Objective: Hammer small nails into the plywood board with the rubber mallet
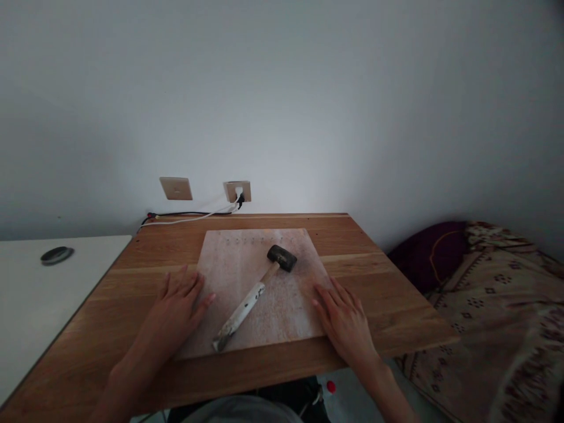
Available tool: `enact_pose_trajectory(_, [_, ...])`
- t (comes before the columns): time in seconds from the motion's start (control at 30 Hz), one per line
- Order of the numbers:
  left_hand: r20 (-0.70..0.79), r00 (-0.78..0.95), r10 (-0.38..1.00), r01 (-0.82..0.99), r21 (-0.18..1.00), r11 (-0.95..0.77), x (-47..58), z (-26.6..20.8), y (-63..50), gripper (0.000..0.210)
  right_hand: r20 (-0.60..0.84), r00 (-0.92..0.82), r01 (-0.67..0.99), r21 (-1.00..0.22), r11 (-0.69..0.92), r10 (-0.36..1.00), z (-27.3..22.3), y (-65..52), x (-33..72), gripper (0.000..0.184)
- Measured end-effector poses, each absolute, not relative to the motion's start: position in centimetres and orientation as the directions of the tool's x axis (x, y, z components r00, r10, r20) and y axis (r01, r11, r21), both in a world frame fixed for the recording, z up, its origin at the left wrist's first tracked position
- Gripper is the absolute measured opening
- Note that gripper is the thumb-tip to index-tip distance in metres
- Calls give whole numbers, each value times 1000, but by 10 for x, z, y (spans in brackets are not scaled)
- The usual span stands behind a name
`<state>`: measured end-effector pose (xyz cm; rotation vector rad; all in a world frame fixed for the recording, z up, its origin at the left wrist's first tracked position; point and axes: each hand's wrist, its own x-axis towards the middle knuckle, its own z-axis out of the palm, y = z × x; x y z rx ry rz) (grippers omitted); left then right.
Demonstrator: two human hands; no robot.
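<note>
A mallet [251,302] with a dark head and a paint-flecked white handle lies diagonally on a pale board [233,270]. Its head points to the far right and its handle end comes near the board's front edge. Several small marks or nails, too small to tell, run in a row along the board's far side. My left hand [178,311] rests open at the board's left edge, thumb over the surface. At the right edge my right hand [343,314] lies open with fingers spread, the fingertips touching the board. Neither hand touches the mallet.
The board lies on a wooden table [374,282] against a wall. Cables [189,218] run along its back edge to a wall socket [238,191]. A white surface [39,305] with a dark oval object [57,255] adjoins on the left. Patterned fabric [480,323] is at right.
</note>
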<state>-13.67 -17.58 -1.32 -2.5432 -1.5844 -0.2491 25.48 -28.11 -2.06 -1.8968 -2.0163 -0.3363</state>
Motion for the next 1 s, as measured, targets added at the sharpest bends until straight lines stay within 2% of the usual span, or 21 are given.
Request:
enact_pose_trajectory(0.2, [261, 555, 790, 808, 58, -587, -48, -4, -183, 65, 393, 122, 992, -40, -116, 911, -23, -278, 329, 43])
enact_pose_trajectory(0.37, [235, 632, 738, 743, 84, -664, 26, 2, -181, 64, 347, 265, 964, -58, -261, 900, -20, -275, 400, 46])
enact_pose_trajectory(0.5, [207, 699, 685, 668, 154, -728, 66, 0, -175, 70, 321, 327, 938, 8, -348, 889, -17, -273, 434, 46])
enact_pose_trajectory(0.6, [239, 730, 640, 609, 197, -768, 93, -4, -168, 73, 304, 326, 932, 56, -359, 895, -21, -273, 445, 47])
enact_pose_trajectory(0.73, [231, 760, 607, 561, 239, -793, 119, -12, -162, 76, 331, 390, 906, 25, -422, 859, -37, -276, 454, 58])
enact_pose_trajectory(0.8, [209, 778, 593, 543, 253, -801, 124, -17, -162, 77, 294, 435, 885, 35, -464, 851, -45, -277, 459, 62])
enact_pose_trajectory(0.9, [200, 778, 595, 540, 269, -797, 124, -20, -162, 77, 197, 434, 882, 107, -460, 879, -54, -278, 465, 60])
enact_pose_trajectory(1.0, [167, 789, 592, 536, 285, -795, 121, -17, -162, 80, 189, 399, 891, 151, -428, 897, -55, -278, 468, 57])
